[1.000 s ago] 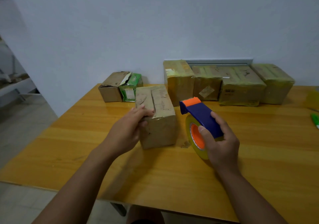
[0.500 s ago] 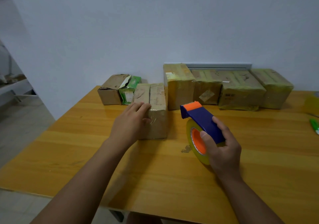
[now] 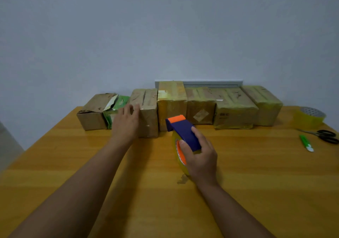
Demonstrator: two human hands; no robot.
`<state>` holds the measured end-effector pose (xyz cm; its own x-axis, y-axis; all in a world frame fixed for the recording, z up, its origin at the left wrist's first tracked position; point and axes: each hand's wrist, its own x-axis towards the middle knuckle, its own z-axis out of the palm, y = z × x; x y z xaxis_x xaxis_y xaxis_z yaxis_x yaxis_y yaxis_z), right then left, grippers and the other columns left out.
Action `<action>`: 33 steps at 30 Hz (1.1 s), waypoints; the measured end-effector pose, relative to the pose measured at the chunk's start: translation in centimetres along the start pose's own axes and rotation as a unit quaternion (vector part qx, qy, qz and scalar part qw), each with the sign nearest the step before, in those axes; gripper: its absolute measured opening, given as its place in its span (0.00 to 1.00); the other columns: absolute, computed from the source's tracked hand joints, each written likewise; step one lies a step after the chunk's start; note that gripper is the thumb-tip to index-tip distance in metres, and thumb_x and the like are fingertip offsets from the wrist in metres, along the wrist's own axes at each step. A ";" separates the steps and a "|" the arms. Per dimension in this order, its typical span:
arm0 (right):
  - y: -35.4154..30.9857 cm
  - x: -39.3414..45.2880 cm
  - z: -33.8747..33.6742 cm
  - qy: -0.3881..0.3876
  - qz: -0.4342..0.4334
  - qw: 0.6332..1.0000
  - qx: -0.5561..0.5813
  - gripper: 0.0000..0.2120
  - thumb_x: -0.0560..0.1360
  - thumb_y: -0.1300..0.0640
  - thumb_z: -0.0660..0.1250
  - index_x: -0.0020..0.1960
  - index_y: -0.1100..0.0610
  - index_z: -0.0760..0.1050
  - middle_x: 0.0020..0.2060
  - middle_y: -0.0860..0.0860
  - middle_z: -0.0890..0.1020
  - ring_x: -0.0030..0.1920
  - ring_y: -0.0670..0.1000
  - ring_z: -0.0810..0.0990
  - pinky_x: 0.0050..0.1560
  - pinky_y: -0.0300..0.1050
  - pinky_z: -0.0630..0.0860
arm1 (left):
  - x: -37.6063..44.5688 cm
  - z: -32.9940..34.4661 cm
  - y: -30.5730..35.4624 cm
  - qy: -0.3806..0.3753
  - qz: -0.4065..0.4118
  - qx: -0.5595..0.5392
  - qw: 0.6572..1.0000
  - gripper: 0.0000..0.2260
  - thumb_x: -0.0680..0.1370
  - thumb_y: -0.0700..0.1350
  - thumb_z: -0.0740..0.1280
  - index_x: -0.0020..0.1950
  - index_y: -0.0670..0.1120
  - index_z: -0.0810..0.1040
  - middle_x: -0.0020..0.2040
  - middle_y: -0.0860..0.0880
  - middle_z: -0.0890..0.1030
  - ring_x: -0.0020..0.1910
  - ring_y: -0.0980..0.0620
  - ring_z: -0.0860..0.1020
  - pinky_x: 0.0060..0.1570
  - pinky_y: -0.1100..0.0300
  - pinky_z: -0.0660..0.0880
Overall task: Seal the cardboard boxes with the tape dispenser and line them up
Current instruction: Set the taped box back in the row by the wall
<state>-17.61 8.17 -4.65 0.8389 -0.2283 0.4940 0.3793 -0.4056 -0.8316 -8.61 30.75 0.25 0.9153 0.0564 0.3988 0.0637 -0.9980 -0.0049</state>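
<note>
The table (image 3: pixel 256 192) fills the lower half of the frame, and along its far edge, across the middle of the picture, the row of cardboard boxes (image 3: pixel 234 107) stands against the wall. That row has just grown: the plain brown box (image 3: pixel 148 116), which a second ago sat alone near the centre of the table under the left hand, has been slid back and now stands flush against the left side of the tall yellow-taped box (image 3: pixel 171 105), its front roughly level with its neighbours. Half a second ago it was only partway there, angled just short of the line. I judge this box lined up, so the next job is likely the open brown box (image 3: pixel 91 114) and the torn green box (image 3: pixel 114 109) at the left end of the row, both with flaps still up.

The left hand (image 3: pixel 126 125) has slackened; its fingers are extended and rest flat against the box's front left edge, gripping nothing, where earlier they curled over the top corner.

The right hand (image 3: pixel 199 157) has barely moved, low and centre in the frame, with fingers and thumb wrapped around the blue tape dispenser (image 3: pixel 183 135), whose orange tip points toward the row.

At the right edge, a spare roll of tape (image 3: pixel 310 117), a pair of scissors (image 3: pixel 324 136) and a green cutter (image 3: pixel 306 143) lie on the table; the roll and scissors were out of frame earlier.
</note>
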 end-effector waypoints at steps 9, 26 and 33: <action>0.5 0.7 0.7 -0.007 0.013 1.000 -0.022 0.29 0.68 0.33 0.62 0.67 0.39 0.70 0.55 0.46 0.75 0.52 0.52 0.78 0.49 0.53 0.79 | 3.3 2.0 -3.3 0.060 -0.108 -0.395 0.910 0.29 0.77 0.41 0.61 0.77 0.53 0.58 0.75 0.47 0.64 0.70 0.42 0.68 0.64 0.41 0.71; 0.2 1.0 0.9 0.002 0.006 0.998 -0.062 0.29 0.70 0.36 0.65 0.68 0.45 0.72 0.58 0.50 0.77 0.46 0.42 0.75 0.43 0.28 0.71 | 4.8 4.6 -6.9 0.058 -0.001 -0.049 0.997 0.11 0.79 0.42 0.65 0.60 0.44 0.79 0.58 0.42 0.80 0.56 0.40 0.74 0.51 0.46 0.71; 0.2 1.0 0.9 0.003 -0.001 0.998 -0.062 0.26 0.73 0.43 0.69 0.69 0.49 0.73 0.57 0.53 0.79 0.48 0.47 0.75 0.45 0.34 0.72 | 1.0 2.5 -6.5 0.062 0.008 -0.039 0.997 0.12 0.77 0.42 0.67 0.60 0.46 0.79 0.57 0.44 0.81 0.56 0.41 0.73 0.51 0.48 0.67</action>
<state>-16.31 8.67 -4.56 0.8362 -0.2319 0.4970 0.3291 -0.5128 -0.7930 -7.15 37.39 -1.58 0.8593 0.0403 0.5098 0.0130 -0.9983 0.0570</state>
